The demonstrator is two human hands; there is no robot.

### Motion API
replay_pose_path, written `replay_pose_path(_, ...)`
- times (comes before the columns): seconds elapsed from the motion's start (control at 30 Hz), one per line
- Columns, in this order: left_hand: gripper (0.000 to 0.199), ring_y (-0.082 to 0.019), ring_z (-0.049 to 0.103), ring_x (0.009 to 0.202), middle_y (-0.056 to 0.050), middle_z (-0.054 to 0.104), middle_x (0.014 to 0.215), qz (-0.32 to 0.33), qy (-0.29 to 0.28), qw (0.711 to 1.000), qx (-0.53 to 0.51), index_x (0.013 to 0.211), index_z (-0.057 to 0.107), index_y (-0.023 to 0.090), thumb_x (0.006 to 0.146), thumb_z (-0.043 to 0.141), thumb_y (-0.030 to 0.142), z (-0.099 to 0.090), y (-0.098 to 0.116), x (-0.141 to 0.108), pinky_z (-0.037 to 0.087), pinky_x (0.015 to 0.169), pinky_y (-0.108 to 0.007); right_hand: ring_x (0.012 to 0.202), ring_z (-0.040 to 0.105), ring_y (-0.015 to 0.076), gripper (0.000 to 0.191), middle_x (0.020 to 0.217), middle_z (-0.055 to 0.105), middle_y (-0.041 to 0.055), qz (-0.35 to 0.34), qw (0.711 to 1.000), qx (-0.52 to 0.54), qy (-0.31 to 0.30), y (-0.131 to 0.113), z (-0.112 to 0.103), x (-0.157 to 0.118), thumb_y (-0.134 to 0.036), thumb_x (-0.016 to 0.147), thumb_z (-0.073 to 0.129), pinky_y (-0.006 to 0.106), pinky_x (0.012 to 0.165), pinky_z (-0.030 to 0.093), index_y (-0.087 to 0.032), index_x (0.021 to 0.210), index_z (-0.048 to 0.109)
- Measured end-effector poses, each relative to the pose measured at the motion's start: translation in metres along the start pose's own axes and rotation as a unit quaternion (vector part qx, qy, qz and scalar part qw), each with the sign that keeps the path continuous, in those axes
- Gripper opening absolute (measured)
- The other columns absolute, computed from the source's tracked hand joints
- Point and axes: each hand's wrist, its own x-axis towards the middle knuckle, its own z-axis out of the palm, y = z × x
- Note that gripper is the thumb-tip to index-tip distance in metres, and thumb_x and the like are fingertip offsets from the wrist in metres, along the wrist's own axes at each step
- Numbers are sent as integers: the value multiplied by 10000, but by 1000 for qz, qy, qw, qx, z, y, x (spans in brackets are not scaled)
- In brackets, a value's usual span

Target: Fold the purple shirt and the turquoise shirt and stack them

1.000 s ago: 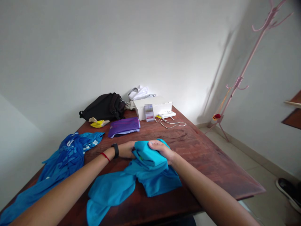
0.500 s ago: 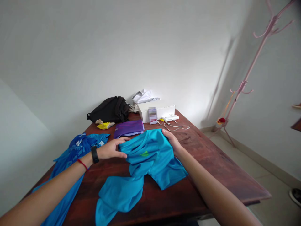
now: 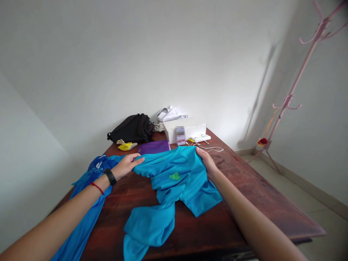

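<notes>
"Turquoise shirt [image 3: 194, 181]?"
"Partly spread on table [image 3: 239, 172], nearer side of white box [image 3: 194, 130]."
"Hands?"
"Left hand [image 3: 126, 165] pinching one upper edge; right hand [image 3: 208, 164] gripping the opposite edge, thumb on top."

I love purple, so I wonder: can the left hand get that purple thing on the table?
Probably not right now: the left hand looks close, but it is holding the turquoise shirt, which hides the near edge of the purple thing.
</notes>
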Motion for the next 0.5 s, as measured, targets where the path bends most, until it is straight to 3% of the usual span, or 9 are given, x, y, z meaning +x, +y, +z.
replay_pose_path(0.07, 565, -266, 673, 928, -68, 728, 1007, 14, -23, 999, 17, 1015, 666, 167, 766, 682, 674, -2, 0, 2, 543, 824, -372, 896, 720, 284, 335, 934, 779, 58, -2, 1000, -2, 9, -2, 0, 0, -510, 796, 743, 437, 889, 567, -207, 939, 727)
replay_pose_path(0.17, 631, -293, 647, 1064, -59, 717, 1135, 52, -109, 990, 79, 1142, 673, 197, 664, 813, 584, -5, 3, 2, 501, 938, -388, 894, 716, 291, 328, 923, 778, 60, -2, 1000, 0, 15, -7, 1, -2, -500, 797, 746, 437, 874, 571, -210, 947, 731)
replay_pose_path(0.27, 518, -275, 650, 1059, -21, 719, 1151, 43, -169, 973, 155, 1133, 693, 247, 715, 788, 539, -7, 4, -2, 486, 937, -355, 930, 711, 310, 332, 933, 778, 62, -6, 1000, 1, 22, -11, 2, -3, -505, 800, 739, 446, 869, 570, -217, 966, 733)
replay_pose_path(0.4, 392, -250, 667, 921, -22, 741, 1018, 42, -191, 952, 237, 972, 728, 223, 776, 730, 562, -13, -8, -8, 480, 826, -296, 866, 707, 293, 329, 886, 774, 60, -11, 1000, -4, 14, -11, 1, -3, -513, 795, 744, 438, 831, 575, -212, 926, 727)
replay_pose_path(0.5, 406, -239, 655, 864, -33, 731, 935, 57, -159, 947, 275, 887, 720, 197, 766, 737, 584, -18, -18, -14, 462, 790, -285, 763, 689, 259, 344, 819, 759, 52, -14, 1000, -22, 17, -6, -1, -1, -526, 772, 761, 400, 765, 575, -203, 882, 717)
